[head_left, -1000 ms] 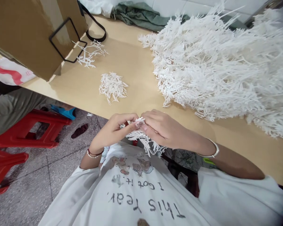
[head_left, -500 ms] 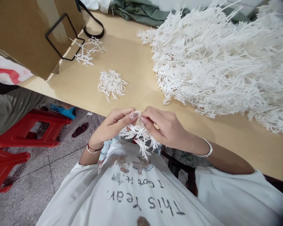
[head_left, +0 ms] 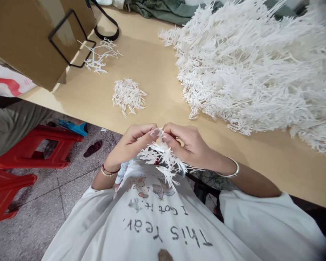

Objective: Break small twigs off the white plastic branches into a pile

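Note:
Close to my body, just off the table's front edge, a white, thin-branched plastic sprig hangs down between my hands. Thumb and forefinger of my left hand pinch its upper end. My right hand pinches the same end from the other side, with the fingertips of both hands almost touching. What exactly lies between the fingertips is too small to make out. Beyond my left hand, a small heap of short white sprigs lies on the table.
A large pile of white branched pieces covers the table's right side. Bare white branches lie beside a black wire frame and a cardboard box. Dark green cloth lies at the back. Red stools and a seated person's leg are at left.
My right hand has shifted slightly, its fingers now nearer the left fingertips. The sprig's branches hang lower and spread further right beneath my right hand.

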{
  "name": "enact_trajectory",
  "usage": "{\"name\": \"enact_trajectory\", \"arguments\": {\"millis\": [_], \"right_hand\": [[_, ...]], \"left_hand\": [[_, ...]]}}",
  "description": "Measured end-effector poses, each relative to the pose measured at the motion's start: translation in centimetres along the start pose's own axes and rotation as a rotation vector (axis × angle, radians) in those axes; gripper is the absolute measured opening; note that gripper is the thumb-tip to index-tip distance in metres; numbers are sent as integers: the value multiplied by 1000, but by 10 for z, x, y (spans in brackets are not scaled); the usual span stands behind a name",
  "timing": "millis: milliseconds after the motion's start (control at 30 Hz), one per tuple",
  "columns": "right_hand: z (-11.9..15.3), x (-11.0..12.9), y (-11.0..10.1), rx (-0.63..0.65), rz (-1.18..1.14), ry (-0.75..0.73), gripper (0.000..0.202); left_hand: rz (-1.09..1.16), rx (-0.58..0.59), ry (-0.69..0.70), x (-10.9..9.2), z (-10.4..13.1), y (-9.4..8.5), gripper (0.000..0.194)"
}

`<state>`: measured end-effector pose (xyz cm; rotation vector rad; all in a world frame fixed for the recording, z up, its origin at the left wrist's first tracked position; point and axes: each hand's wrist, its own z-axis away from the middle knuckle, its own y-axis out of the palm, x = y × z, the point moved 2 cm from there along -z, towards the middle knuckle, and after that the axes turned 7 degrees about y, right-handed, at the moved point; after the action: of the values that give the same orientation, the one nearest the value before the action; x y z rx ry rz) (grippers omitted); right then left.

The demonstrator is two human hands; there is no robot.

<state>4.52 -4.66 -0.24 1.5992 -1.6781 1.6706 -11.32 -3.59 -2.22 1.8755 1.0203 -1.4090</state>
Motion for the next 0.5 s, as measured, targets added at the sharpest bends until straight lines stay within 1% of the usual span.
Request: {"name": "enact_trajectory", "arguments": {"millis": [67, 133, 233, 333, 400, 500], "right_hand": [[-1, 0, 1, 18, -81, 11, 19], [-1, 0, 3, 17, -208, 28, 21], [0, 1, 7, 4, -395, 75, 24], [1, 4, 9, 4, -477, 109, 28], [2, 5, 9, 7, -508, 118, 29], [5, 5, 9, 3, -564, 160, 30]], "left_hand": [[75, -27, 6, 2, 1, 4, 38], [203, -63, 2, 4, 3, 9, 40], [409, -118, -59, 6, 3, 17, 42], [567, -134, -113, 5, 3, 24, 42], [621, -128, -142, 5, 2, 26, 43], [592, -130, -207, 6, 1, 26, 46]]}}
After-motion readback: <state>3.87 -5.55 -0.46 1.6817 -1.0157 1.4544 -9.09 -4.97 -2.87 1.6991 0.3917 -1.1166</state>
